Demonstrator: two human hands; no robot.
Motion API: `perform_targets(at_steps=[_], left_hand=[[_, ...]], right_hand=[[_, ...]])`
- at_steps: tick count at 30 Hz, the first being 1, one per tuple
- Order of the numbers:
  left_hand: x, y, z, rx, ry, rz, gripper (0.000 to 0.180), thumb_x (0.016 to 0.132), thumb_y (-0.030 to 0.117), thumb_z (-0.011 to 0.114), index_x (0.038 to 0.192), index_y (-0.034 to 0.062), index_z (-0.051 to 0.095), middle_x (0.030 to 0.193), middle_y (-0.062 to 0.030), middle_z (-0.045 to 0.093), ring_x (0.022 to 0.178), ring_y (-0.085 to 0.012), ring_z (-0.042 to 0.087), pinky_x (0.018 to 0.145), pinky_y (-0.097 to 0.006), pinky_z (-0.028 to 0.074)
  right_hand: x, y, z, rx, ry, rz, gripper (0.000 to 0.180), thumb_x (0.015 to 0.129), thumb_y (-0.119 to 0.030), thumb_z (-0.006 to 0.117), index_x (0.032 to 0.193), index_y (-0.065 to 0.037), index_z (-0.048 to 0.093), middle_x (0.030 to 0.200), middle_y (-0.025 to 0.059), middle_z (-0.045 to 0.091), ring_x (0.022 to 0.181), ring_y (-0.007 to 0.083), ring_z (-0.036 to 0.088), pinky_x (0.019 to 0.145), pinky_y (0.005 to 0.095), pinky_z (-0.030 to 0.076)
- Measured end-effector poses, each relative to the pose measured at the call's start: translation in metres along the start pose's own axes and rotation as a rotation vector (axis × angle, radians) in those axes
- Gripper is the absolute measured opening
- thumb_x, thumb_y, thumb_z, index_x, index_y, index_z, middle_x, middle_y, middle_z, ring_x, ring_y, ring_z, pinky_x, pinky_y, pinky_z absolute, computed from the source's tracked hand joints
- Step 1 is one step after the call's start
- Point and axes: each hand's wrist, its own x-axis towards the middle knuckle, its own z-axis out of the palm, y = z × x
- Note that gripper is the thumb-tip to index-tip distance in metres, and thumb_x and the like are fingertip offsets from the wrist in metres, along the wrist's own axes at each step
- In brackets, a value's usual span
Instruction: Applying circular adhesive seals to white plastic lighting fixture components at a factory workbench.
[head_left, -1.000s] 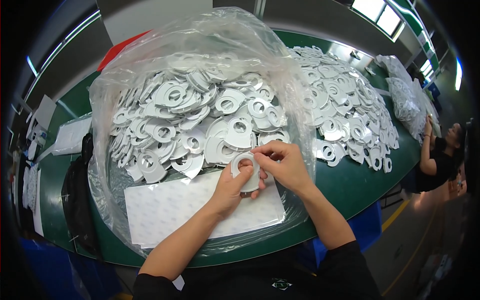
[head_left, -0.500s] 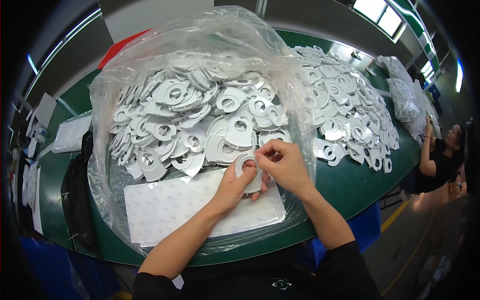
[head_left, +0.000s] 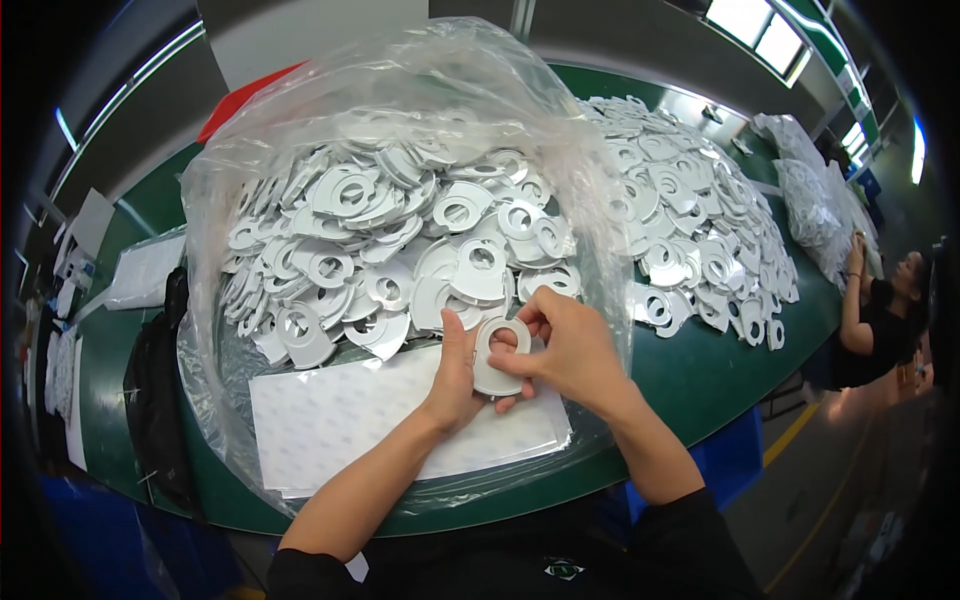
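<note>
A flat white plastic part (head_left: 496, 379), rounded with a large round hole, is between my two hands over the front of the clear plastic bag. My left hand (head_left: 454, 385) supports it from the left, with fingers underneath and the thumb raised off its face. On the right edge, my right hand (head_left: 578, 348) pinches the part, thumb on top near the hole; its other fingers are partly hidden. Just beyond my hands, many similar white parts (head_left: 335, 265) lie heaped in the open bag (head_left: 205, 225). White sheets (head_left: 350, 425) lie beneath my forearms.
A second heap of white parts (head_left: 690, 220) covers the green table (head_left: 690, 375) to the right. Farther right, a person (head_left: 865, 320) reaches toward filled clear bags (head_left: 805, 195). A black bundle (head_left: 160, 400) lies at left, and a blue bin (head_left: 725, 460) stands below the table edge.
My left thumb has lifted off the part's face. My right hand has shifted from the upper edge to grip the right side, and the part sits slightly lower.
</note>
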Motion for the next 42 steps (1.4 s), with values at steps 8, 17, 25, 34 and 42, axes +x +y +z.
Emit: perform_targets(at_steps=[8,17,25,34,42], left_hand=[[0.002,0.005,-0.002,-0.057,-0.051,-0.054,0.091,0.081,0.079,0.002,0.104,0.0035,0.048,0.082,-0.0123,0.06,0.066,-0.0202,0.062,0.042,-0.024,0.04],[-0.002,0.01,0.013,0.015,-0.011,-0.069,0.09,0.082,0.078,0.005,0.111,0.0032,0.047,0.092,-0.0138,0.061,0.08,-0.0224,0.063,0.059,-0.03,0.051],[0.006,0.055,0.025,1.537,0.457,0.782,0.031,0.083,0.033,0.064,0.087,0.0023,0.057,0.086,-0.0138,0.061,0.078,-0.0315,0.056,0.067,-0.039,0.044],[0.047,0.042,-0.018,2.069,0.753,0.712,0.056,0.078,0.043,0.066,0.111,-0.0015,0.055,0.09,-0.0127,0.062,0.09,-0.0261,0.055,0.083,-0.041,0.038],[0.036,0.066,0.007,1.649,0.636,0.902,0.023,0.082,0.009,0.062,0.102,0.0019,0.054,0.088,-0.0111,0.062,0.086,-0.0221,0.058,0.079,-0.033,0.044]], right_hand=[[0.003,0.005,-0.013,0.352,-0.17,0.131,0.017,0.081,-0.014,0.067,0.084,0.002,0.061,0.064,0.0064,0.062,0.057,0.0112,0.059,0.055,0.0247,0.047],[0.011,0.042,-0.005,0.455,-0.117,0.054,0.018,0.084,-0.017,0.066,0.075,-0.002,0.06,0.065,0.0007,0.057,0.056,0.0065,0.048,0.049,0.0231,0.037],[0.023,0.056,-0.069,1.136,0.486,0.325,0.03,0.091,-0.028,0.06,0.111,-0.005,0.059,0.092,-0.0006,0.06,0.076,0.0037,0.048,0.059,0.0188,0.04],[-0.013,0.006,-0.019,-0.084,-0.672,-0.184,0.031,0.062,-0.017,0.08,0.084,-0.003,0.063,0.078,0.0073,0.064,0.073,0.0214,0.062,0.065,0.032,0.048],[-0.019,0.008,-0.015,-0.232,-0.526,-0.145,0.028,0.061,-0.014,0.08,0.081,-0.005,0.063,0.08,0.0099,0.064,0.083,0.0295,0.061,0.07,0.0389,0.048]])
